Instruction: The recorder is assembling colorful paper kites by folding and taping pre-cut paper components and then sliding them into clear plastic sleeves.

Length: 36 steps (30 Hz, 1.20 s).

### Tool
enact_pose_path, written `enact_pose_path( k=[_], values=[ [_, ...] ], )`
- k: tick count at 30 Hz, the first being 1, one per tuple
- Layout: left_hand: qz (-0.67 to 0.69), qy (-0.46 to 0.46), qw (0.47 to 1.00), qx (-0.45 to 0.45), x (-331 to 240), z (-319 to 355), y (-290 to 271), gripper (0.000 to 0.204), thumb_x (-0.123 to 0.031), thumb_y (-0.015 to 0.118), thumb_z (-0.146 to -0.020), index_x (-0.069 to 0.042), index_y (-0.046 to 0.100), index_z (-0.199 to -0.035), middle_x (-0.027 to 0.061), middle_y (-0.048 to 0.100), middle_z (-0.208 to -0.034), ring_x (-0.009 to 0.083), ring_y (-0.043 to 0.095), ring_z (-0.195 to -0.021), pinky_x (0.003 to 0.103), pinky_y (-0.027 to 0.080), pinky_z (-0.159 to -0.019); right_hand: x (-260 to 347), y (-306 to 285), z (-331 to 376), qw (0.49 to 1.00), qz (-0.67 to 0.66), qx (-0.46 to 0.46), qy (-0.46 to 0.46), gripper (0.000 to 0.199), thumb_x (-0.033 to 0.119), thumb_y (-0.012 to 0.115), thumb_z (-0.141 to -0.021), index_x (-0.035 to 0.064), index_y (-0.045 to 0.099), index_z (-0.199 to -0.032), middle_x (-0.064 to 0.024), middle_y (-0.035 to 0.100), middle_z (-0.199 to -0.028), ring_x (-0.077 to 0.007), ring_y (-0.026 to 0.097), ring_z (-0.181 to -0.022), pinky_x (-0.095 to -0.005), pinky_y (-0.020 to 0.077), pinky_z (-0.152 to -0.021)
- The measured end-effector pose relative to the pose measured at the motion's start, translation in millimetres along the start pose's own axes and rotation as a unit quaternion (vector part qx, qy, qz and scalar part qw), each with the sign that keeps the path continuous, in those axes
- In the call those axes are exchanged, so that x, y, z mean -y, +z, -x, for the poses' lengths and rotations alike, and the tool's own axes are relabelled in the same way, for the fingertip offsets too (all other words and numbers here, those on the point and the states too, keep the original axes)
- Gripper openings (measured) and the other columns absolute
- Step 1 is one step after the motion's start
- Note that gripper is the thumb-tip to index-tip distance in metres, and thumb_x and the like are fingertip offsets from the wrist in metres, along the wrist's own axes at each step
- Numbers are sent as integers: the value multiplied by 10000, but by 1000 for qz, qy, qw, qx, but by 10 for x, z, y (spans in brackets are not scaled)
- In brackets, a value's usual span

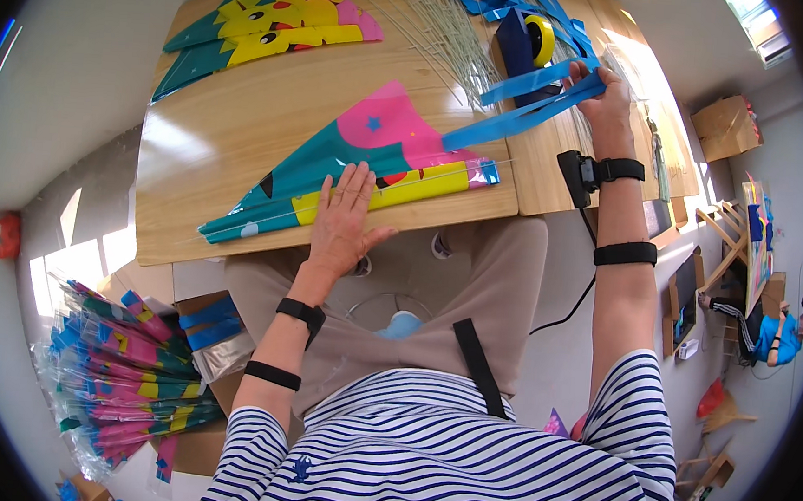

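1. At lower left of the frame, a bundle of folded colourful kites [122, 385] lies beside your seat.
2. Your left hand [345, 220] lies flat, fingers spread and released, pressing the teal, pink and yellow kite [371, 160] on the wooden table [214, 135] at centre.
3. At upper right, your right hand [606, 99] grips blue ribbon strips [523, 105], near a yellow tape roll [540, 39].

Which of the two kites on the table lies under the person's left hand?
The near kite, teal and pink with a yellow band, at the table's front edge; the left hand rests flat on it. The other kite lies untouched at the far corner.
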<state>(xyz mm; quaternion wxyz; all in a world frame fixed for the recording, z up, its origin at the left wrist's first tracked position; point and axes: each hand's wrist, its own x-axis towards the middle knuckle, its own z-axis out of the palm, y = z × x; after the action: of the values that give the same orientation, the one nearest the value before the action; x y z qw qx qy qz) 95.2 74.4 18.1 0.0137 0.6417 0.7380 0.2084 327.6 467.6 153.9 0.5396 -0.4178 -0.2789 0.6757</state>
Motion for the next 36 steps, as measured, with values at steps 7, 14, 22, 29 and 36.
enact_pose_path(
  k=[7,14,22,29,36],
  values=[
    [0,2,1000,-29,63,91,-2,877,-507,730,-866,-12,436,-1528,149,395,-1611,310,320,-1521,511,209,-1250,-381,1130,881,972,119,192,-65,234,109,480,-1035,-92,594,-1076,-255,721,-985,-361,738,-864,-421,608,-820],
    [-24,64,996,-49,179,27,268,909,-585,642,-891,-6,403,-1549,139,335,-1650,296,272,-1546,515,142,-1269,-2685,2038,2638,522,696,317,-377,282,173,621,-855,57,672,-1106,-218,678,-1149,-363,623,-1067,-556,454,-992],
    [-54,28,993,-101,328,155,358,916,-661,586,-905,-29,416,-1546,134,377,-1631,291,303,-1535,517,173,-1259,-2587,1552,3133,529,468,504,-497,240,118,739,-740,45,715,-966,-139,661,-1005,-360,608,-1062,-475,462,-1004],
    [-11,8,999,-32,64,48,114,916,-590,672,-871,-16,419,-1539,131,389,-1618,284,309,-1526,509,184,-1263,-1873,-288,1639,620,660,145,-398,270,49,720,-783,55,696,-1051,-163,637,-999,-362,594,-1005,-469,493,-872],
    [-23,5,1000,-8,53,31,58,918,-591,675,-875,-11,417,-1538,130,365,-1633,287,292,-1534,506,165,-1271,-1990,-233,1363,654,622,88,-421,406,46,744,-767,63,660,-1164,-154,608,-1109,-376,552,-1081,-484,470,-936]
  ],
)
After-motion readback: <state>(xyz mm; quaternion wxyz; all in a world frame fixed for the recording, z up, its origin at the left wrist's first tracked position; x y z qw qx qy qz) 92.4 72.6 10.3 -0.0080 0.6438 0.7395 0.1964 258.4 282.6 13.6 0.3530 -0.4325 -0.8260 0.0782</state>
